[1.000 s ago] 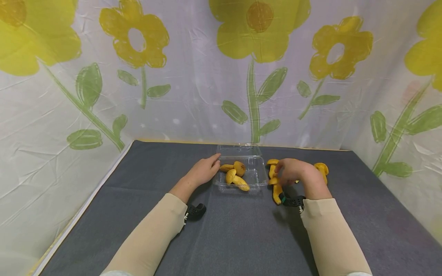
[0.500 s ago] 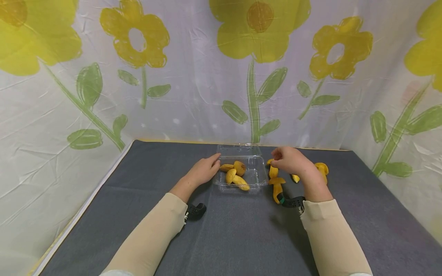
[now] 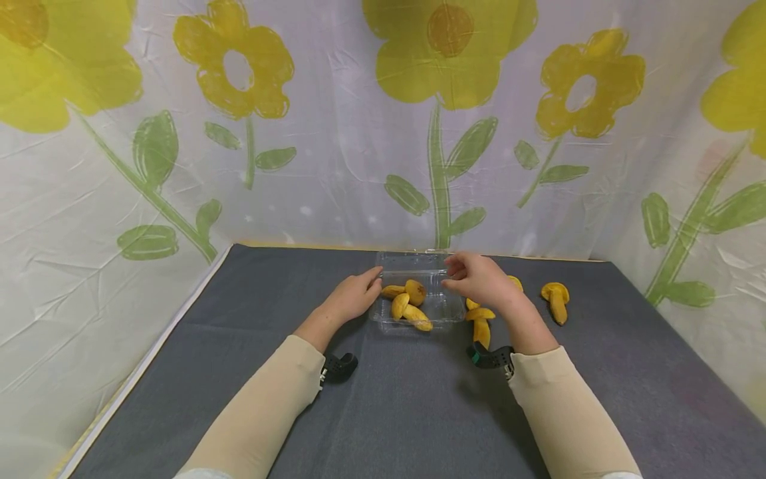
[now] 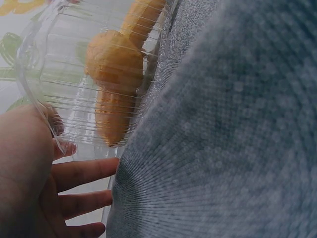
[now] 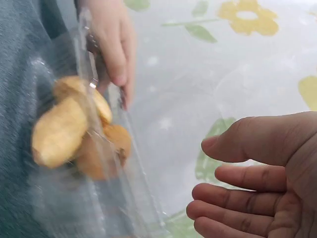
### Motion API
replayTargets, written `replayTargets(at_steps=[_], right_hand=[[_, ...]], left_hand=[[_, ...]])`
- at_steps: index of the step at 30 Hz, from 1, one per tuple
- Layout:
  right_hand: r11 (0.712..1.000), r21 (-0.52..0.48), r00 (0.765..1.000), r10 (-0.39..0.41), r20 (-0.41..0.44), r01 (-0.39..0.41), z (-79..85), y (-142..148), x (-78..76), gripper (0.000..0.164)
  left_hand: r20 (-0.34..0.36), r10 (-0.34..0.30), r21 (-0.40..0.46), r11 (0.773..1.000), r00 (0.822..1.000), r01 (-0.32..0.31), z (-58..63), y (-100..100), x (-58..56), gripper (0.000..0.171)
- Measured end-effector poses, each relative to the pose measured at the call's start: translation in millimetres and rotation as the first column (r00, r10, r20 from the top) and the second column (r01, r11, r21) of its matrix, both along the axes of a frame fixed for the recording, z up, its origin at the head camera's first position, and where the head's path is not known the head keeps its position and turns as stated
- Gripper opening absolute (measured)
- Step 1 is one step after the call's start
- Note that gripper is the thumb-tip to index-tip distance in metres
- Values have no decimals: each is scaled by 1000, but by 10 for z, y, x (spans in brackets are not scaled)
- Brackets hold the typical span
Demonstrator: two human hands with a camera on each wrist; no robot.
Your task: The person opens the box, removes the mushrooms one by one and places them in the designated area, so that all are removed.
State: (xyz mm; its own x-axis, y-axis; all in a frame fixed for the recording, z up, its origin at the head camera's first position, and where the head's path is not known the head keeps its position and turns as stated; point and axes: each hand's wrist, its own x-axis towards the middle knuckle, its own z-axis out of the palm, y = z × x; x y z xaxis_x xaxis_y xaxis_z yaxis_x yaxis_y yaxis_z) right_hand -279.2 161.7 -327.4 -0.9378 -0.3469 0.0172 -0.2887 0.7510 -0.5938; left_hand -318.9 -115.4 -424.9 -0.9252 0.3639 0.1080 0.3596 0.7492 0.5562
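Observation:
Two yellow-brown mushrooms lie in the clear plastic clamshell box (image 3: 444, 307), one in front (image 3: 417, 317) and a rounder-capped one behind (image 3: 414, 291). The box's lid (image 3: 413, 261) is folded back toward the wall. At the box's left side is my left hand (image 3: 350, 296). In the left wrist view its thumb tip shows through the plastic, and its straight fingers (image 4: 84, 174) stretch along beside the box. My right hand (image 3: 479, 278) hovers at the box's right edge, overlapping its rim in the head view. Its thumb (image 5: 247, 141) stands apart from the bent fingers, with nothing between them.
Right of the box, a mushroom (image 3: 481, 327) lies on the dark grey cloth (image 3: 383, 412). Others beside it are partly hidden by my right arm. Farther right lies one more mushroom (image 3: 556, 301). A flower-printed curtain (image 3: 335, 166) rises behind the table.
My right hand has come up from the mushrooms on the cloth and moved left to the box's right edge. The left hand and the mushrooms in the box have stayed put.

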Motion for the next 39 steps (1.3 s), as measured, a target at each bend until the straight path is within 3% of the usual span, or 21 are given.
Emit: replayTargets(at_steps=[10,18,22,32,39], right_hand=[[998,30,998,58,-9,-57,-163,-266,15,46],[997,16,989,83,-125,-82,-355,-464,-1,34],[993,57,982,112,-151,-104,-477,-549,-18,31],[981,140,986,148,-71,-137,-589,-700,9,40],[978,157,985,150,-86,-135,-596,-721,32,43]], left_hand=[[3,-1,5,1000,1000,1,-1,-3,1,53],[9,14,-2,1000,1000,-14,-1,4,-3,54],[10,19,-4,1000,1000,-19,3,11,7,53],[28,24,1,1000,999,-24,7,30,8,54],[16,15,4,1000,1000,-15,2,20,8,53]])
